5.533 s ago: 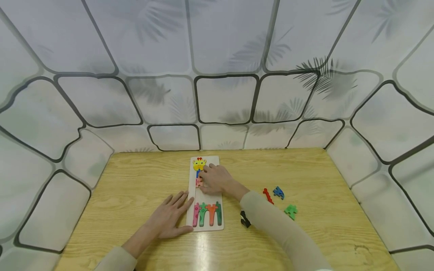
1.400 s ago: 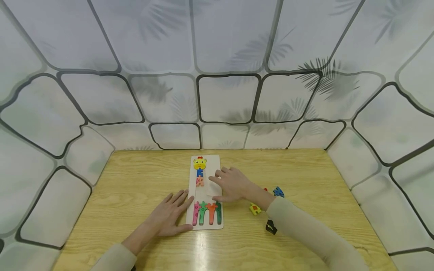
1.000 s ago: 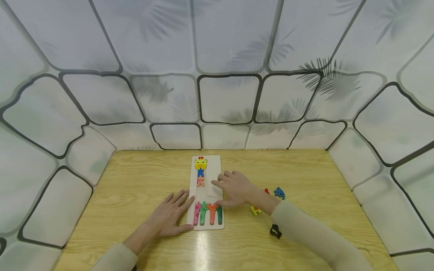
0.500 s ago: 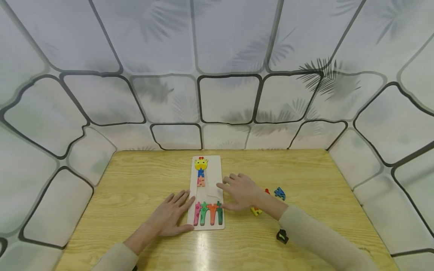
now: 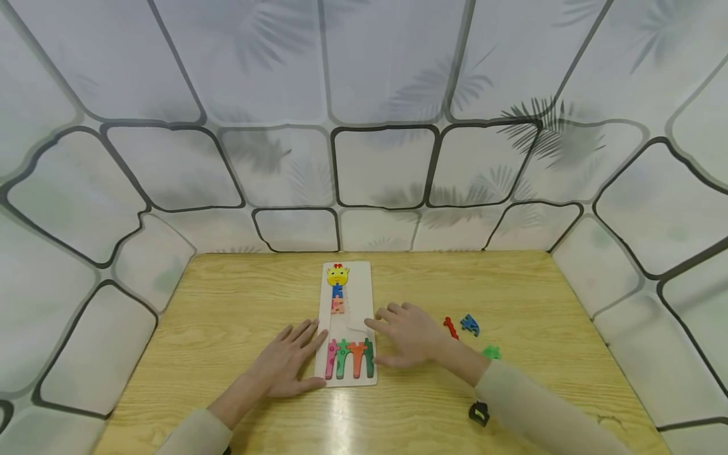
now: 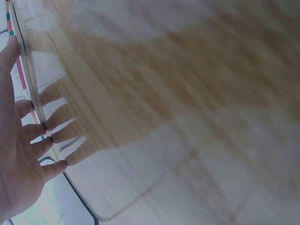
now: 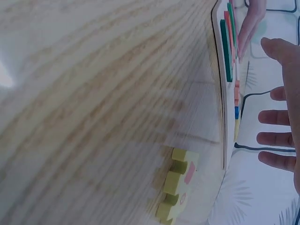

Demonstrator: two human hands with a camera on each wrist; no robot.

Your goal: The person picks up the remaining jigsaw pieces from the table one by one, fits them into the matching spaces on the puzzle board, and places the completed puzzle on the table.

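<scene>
A white puzzle board (image 5: pixel 358 284) lies upright on the table. Set into its upper left are a yellow giraffe head (image 5: pixel 338 275), a blue piece (image 5: pixel 337 291) and a salmon piece (image 5: pixel 338 306). Along the bottom stand the pink (image 5: pixel 331 360), green (image 5: pixel 342 359), orange (image 5: pixel 357 359) and dark green (image 5: pixel 369 357) leg pieces. My left hand (image 5: pixel 284 363) rests spread at the board's left edge, thumb at the lower corner. My right hand (image 5: pixel 406 335), fingers loosely extended and holding nothing, hovers just right of the board. A yellow puzzle piece (image 7: pixel 180 185) shows in the right wrist view, hidden from the head.
Loose on the wooden table (image 5: pixel 256 284) to the right are a red piece (image 5: pixel 450 327), a blue piece (image 5: pixel 469 325) and a green piece (image 5: pixel 492 352), partly behind the right sleeve. A black device (image 5: pixel 479 414) sits by that sleeve. Patterned white walls surround the table.
My right hand has left the neck pieces and drawn right and nearer, off the board. It now covers the yellow piece, while the red and green ones show again. The left hand stays put.
</scene>
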